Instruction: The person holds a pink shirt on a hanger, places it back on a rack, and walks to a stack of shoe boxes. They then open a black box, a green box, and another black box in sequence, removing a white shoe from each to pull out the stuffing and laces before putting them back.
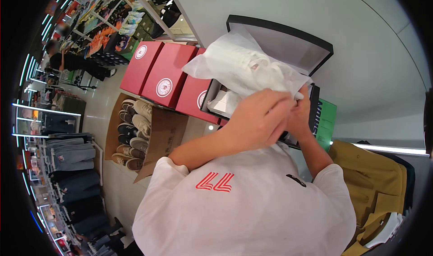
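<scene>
White tissue paper [239, 62] above open box [315, 105]; right hand [301, 116] pinching it, left hand's [261, 119] grip unclear.

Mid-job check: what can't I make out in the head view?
Head view:
- Whatever the white paper may wrap: covered by its folds.
- Parts of the right hand: hidden behind the left hand.
- Much of the black box's inside: covered by paper and hands.
- Small lettering on the red boxes' emblems: too small to read.
</scene>
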`<state>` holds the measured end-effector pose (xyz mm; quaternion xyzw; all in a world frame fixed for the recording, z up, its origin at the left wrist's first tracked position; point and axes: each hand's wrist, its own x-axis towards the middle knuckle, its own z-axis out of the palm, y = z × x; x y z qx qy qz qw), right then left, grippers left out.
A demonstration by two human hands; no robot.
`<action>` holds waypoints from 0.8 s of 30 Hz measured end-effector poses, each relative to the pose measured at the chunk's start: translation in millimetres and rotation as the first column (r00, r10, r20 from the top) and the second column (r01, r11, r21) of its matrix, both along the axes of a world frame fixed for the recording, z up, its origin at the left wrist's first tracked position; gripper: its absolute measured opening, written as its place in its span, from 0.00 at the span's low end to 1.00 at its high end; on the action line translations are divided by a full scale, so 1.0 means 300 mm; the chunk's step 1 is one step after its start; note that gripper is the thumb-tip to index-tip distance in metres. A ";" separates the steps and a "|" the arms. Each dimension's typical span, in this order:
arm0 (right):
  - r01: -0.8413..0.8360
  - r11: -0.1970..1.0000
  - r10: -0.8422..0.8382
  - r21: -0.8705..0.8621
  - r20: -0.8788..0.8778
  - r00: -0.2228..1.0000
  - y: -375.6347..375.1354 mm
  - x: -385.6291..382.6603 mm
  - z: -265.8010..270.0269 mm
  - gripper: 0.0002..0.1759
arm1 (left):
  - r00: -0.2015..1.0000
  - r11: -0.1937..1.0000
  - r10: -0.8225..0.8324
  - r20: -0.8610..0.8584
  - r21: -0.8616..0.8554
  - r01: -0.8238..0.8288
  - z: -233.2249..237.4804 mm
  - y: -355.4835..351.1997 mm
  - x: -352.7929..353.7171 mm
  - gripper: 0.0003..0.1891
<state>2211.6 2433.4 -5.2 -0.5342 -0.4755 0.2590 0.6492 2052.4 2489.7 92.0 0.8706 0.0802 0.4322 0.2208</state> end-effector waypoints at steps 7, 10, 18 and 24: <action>0.108 0.993 -0.076 0.053 -0.423 0.903 -0.069 0.193 -0.067 0.42 | 0.908 0.931 0.364 0.210 -0.049 -0.362 0.009 0.211 -0.161 0.14; 0.152 0.978 -0.084 0.140 -0.407 0.910 -0.082 0.275 -0.010 0.43 | 0.824 0.692 0.564 0.053 -0.576 -0.436 0.047 0.394 -0.215 0.22; 0.039 0.999 -0.046 0.027 0.393 0.918 -0.105 0.376 0.148 0.38 | 1.000 0.409 -0.008 -0.023 -0.912 -0.018 0.086 0.518 -0.127 0.35; -0.428 0.839 0.338 0.335 0.295 0.894 -0.136 0.642 0.322 0.45 | 0.993 0.627 -0.014 0.115 -0.773 0.098 -0.028 0.516 -0.174 0.37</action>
